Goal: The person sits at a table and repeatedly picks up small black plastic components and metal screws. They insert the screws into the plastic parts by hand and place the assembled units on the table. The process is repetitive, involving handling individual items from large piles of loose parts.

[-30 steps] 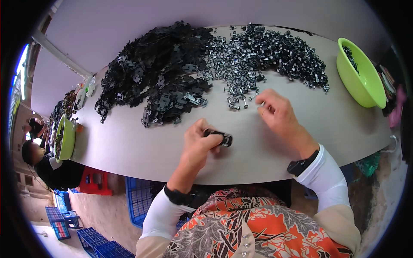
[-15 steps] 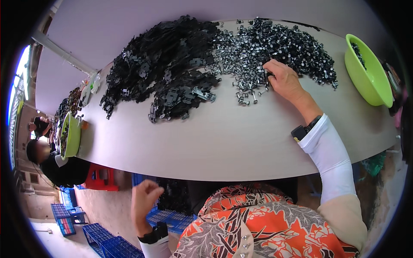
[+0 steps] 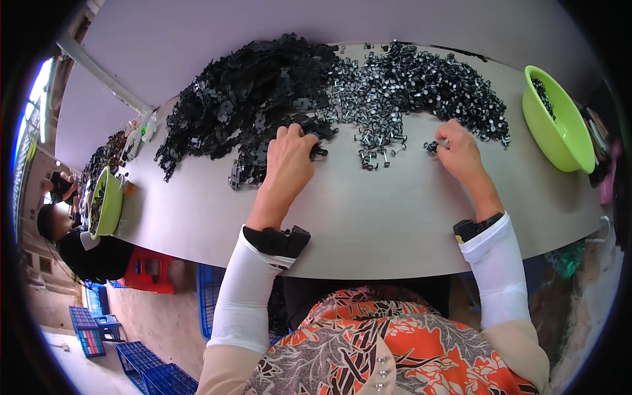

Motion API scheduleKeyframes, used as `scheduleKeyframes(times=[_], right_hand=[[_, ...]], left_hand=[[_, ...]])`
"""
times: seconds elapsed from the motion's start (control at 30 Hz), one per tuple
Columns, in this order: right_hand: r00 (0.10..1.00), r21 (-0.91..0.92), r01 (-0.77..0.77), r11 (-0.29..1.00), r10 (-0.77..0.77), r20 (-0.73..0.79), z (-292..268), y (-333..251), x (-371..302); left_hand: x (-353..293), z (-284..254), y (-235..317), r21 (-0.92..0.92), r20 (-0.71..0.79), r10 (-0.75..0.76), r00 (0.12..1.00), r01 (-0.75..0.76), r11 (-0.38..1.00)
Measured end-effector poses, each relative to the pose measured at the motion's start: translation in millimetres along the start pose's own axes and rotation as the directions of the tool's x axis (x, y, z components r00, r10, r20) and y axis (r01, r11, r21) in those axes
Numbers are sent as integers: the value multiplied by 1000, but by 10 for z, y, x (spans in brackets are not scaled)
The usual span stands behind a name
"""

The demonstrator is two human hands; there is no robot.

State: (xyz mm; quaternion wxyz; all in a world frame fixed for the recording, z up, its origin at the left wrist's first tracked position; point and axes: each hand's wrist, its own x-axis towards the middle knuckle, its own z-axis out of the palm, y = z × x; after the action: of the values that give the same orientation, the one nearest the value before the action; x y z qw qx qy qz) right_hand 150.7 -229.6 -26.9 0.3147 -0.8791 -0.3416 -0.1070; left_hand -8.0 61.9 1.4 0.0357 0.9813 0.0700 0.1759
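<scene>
Grey and long, the worktable (image 3: 368,217) runs across the room, and nearly everything on it sits in relation to the big heap of flat black plastic pieces (image 3: 250,99) piled at its far middle. Just right of that heap, and running into it, lies a second spread of small dark metal pins with shiny heads (image 3: 421,85).

At the near edge of the black heap the person's left hand (image 3: 286,164) rests palm down with fingers curled over a few pieces; whether it has pinched one up I cannot tell. Well to the right of the heap, at the near fringe of the pins, the right hand (image 3: 461,151) is mostly closed, its fingertips pinching what looks like a single small pin (image 3: 431,146).

To my eye the picking goes best from the loose fringes rather than the thick of either pile, one piece at a time, with the pinch kept low over the table so that a dropped pin stays close.

Far right of the heap a bright green plastic bowl (image 3: 559,131) stands near the table edge, holding a small lot of dark parts against its inner wall. Far left of the heap a second green bowl (image 3: 108,204) seems filled with dark pieces, beside a seated co-worker in black (image 3: 85,250). Below that end, blue plastic crates (image 3: 151,372) stand on the floor.
</scene>
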Motion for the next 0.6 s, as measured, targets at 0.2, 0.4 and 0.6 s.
scheduleKeyframes(times=[0.2, 0.4, 0.6], right_hand=[[914, 250, 403, 880, -401, -65, 217, -576, -34], [839, 172, 496, 851, -521, 158, 440, -809, -101], [867, 200, 427, 882, -462, 187, 371, -757, -149]], left_hand=[[96, 40, 148, -224, -164, -23, 986, -15, 975], [134, 25, 426, -742, -136, -240, 961, 62, 668], [72, 170, 392, -946, 323, -227, 919, 309, -96]])
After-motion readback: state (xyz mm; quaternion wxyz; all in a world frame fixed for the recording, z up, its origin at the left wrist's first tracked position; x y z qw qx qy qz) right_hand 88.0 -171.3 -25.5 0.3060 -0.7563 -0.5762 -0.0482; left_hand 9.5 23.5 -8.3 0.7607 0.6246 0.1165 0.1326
